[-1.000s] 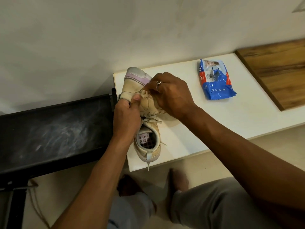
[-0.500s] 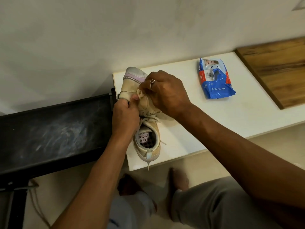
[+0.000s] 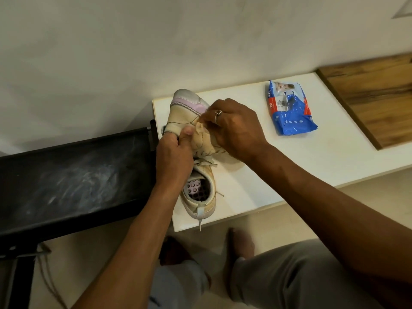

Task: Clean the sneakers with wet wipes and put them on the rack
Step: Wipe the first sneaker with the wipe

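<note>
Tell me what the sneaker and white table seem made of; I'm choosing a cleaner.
The sneaker looks like cream leather or faux leather, matte, with creases and stitched seams. The white table is probably laminated board: smooth, faint sheen, squared edge.

Blue wipes pack (image 3: 289,110) — small print, nothing legible

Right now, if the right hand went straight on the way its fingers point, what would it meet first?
The right hand, pinching a wipe, points at the sneaker near its toe. It would meet the sneaker first, and seems to be touching it already through the wipe.
</note>
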Demonstrator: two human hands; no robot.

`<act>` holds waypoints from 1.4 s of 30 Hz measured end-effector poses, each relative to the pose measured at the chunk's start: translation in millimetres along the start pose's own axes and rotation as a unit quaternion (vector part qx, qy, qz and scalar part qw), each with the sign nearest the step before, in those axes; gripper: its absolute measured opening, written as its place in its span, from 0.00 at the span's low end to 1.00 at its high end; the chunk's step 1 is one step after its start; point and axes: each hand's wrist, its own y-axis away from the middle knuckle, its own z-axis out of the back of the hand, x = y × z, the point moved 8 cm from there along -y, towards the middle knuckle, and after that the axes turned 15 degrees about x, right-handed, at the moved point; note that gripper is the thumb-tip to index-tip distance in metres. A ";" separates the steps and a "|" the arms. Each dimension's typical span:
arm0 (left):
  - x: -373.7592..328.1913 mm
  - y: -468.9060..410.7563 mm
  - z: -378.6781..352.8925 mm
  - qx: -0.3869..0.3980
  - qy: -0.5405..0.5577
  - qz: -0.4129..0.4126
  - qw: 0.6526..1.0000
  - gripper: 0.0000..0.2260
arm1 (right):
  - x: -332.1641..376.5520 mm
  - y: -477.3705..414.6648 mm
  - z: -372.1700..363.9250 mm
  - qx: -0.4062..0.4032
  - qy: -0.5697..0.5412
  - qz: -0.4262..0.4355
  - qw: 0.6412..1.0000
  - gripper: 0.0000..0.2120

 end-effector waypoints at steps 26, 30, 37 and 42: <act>5.3 12.1 -17.8 -0.002 0.342 0.124 0.932 0.07 | -38.7 59.3 3.3 0.008 -0.224 -0.326 0.918 0.06; 3.1 13.5 -22.1 0.015 0.270 0.119 0.955 0.07 | -26.3 48.7 -8.6 -0.007 -0.237 -0.321 0.917 0.07; -0.8 17.9 -21.6 0.049 0.250 0.093 0.963 0.07 | 17.9 14.3 -11.7 0.043 -0.218 -0.194 0.956 0.09; -0.9 14.1 -23.6 0.051 0.264 0.093 0.959 0.06 | -10.8 23.5 -2.6 0.014 -0.199 -0.223 0.954 0.09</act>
